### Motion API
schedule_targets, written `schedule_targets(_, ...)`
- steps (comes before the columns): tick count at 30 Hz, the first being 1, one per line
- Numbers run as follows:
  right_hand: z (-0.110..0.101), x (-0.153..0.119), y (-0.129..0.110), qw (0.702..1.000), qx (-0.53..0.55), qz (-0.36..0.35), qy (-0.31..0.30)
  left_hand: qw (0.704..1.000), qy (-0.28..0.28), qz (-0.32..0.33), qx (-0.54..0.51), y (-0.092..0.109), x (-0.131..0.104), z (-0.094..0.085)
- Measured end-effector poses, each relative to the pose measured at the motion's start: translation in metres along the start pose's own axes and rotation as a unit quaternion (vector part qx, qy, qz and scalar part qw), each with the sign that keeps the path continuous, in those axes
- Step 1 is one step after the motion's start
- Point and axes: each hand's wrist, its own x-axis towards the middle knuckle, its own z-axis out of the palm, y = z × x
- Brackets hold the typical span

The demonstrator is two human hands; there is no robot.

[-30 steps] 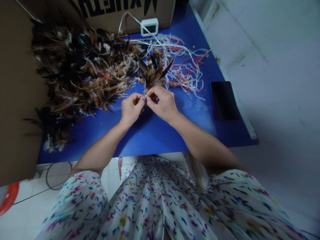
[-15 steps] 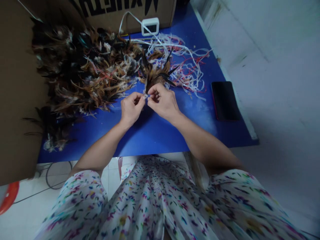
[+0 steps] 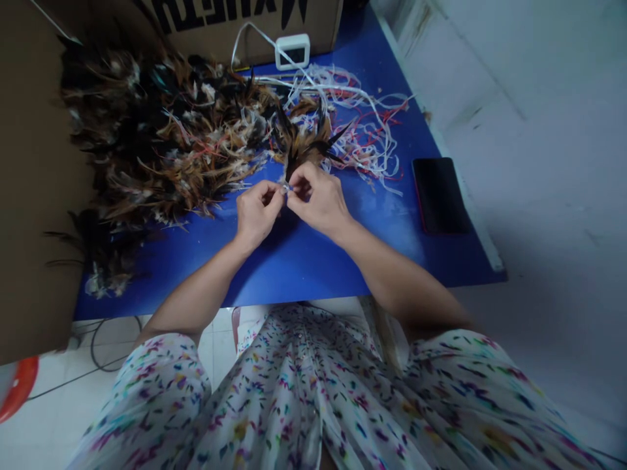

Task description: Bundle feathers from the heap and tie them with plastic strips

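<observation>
A bunch of brown and black feathers [image 3: 304,143] points away from me, its base between my two hands over the blue table. My left hand [image 3: 257,210] pinches the whitish base of the bunch with thumb and forefinger. Close against it, my right hand [image 3: 319,196] has its thumb and fingers closed at the same base, on a pale bit too small to make out. Left of the hands spreads a large pile of feathers [image 3: 161,150], some tied with white and red strips. Beyond my right hand lies a tangle of white and red strips [image 3: 372,150].
A black phone [image 3: 441,196] lies at the right edge of the blue table [image 3: 304,274]. At the back stand a small white device [image 3: 292,52] and a cardboard box [image 3: 323,26]. Another cardboard panel [image 3: 34,183] rises at left. A wall [image 3: 548,156] borders the right.
My right hand has shifted very slightly left, towards my left thumb. Both hands stay at the base of the feather bunch; the rest looks the same.
</observation>
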Motion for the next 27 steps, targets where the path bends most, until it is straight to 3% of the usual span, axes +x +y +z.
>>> schedule_targets(5, -0.0013, -0.0004, -0.0018, 1.000, -0.001, 0.004, -0.003, 1.000, -0.007, -0.008, 0.001, 0.0021, -0.0008, 0.0001)
schedule_targets(12, -0.0010, 0.0058, 0.0019, 0.988, 0.084, 0.121, -0.046, 0.999, 0.007, 0.022, 0.048, 0.0036, -0.0005, 0.0010)
schedule_targets(16, -0.0017, 0.0043, 0.0013, 0.993, 0.066, 0.093, -0.037, 0.999, 0.005, 0.012, 0.048, 0.0029, -0.0011, 0.0010)
schedule_targets(22, -0.0022, -0.0013, -0.0012, 1.000, -0.008, -0.016, -0.012, 0.999, -0.004, -0.006, 0.041, 0.0030, -0.0009, 0.0007)
schedule_targets(27, -0.0044, 0.0012, -0.0023, 0.999, -0.014, 0.030, -0.027, 0.998, -0.001, 0.015, 0.067, 0.0028, -0.0009, 0.0005)
